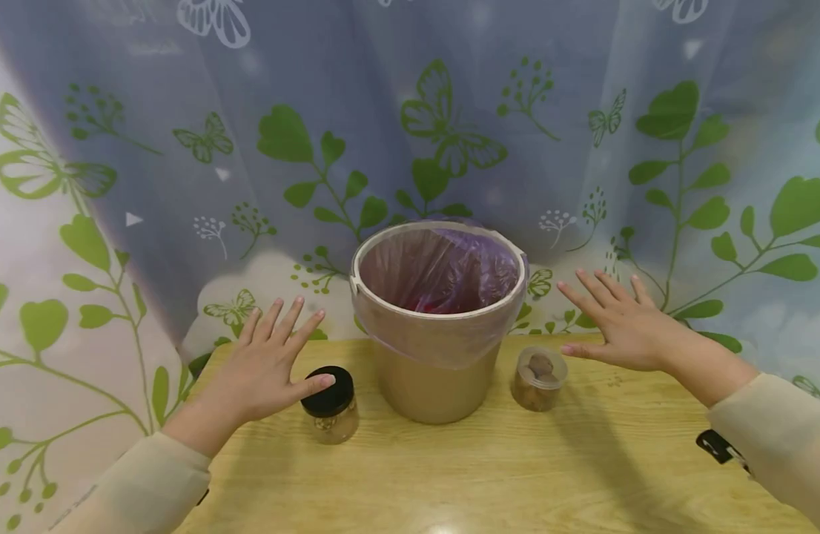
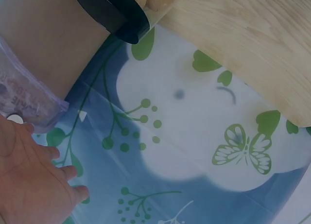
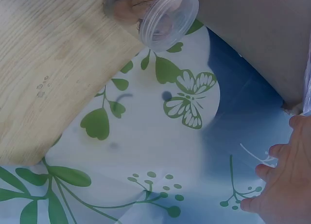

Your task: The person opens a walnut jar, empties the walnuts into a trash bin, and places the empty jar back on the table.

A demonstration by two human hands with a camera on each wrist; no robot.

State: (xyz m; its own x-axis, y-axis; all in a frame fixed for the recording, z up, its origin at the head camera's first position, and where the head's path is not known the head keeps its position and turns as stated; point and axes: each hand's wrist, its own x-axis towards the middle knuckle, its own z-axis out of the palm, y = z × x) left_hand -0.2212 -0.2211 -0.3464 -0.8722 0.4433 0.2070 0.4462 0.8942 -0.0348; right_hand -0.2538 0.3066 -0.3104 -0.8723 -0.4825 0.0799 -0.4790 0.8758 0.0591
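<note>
A beige bucket [image 1: 437, 386] lined with a thin purplish plastic bag [image 1: 477, 259] stands mid-table, something red at its bottom. Left of it is a clear jar with a black lid [image 1: 328, 391]; its contents are hard to make out. On the right stands a clear plastic jar [image 1: 539, 380] holding brown, nut-like pieces; its lid looks clear. My left hand [image 1: 259, 371] hovers with fingers spread, its thumb overlapping the black lid in the head view; contact cannot be told. My right hand [image 1: 626, 330], fingers spread too, is in the air beside the clear-topped jar, holding nothing.
The wooden table [image 1: 417, 475] has its back edge near a patterned curtain [image 1: 397, 111] with green leaves and butterflies. A black strap end [image 1: 715, 446] hangs by the right sleeve.
</note>
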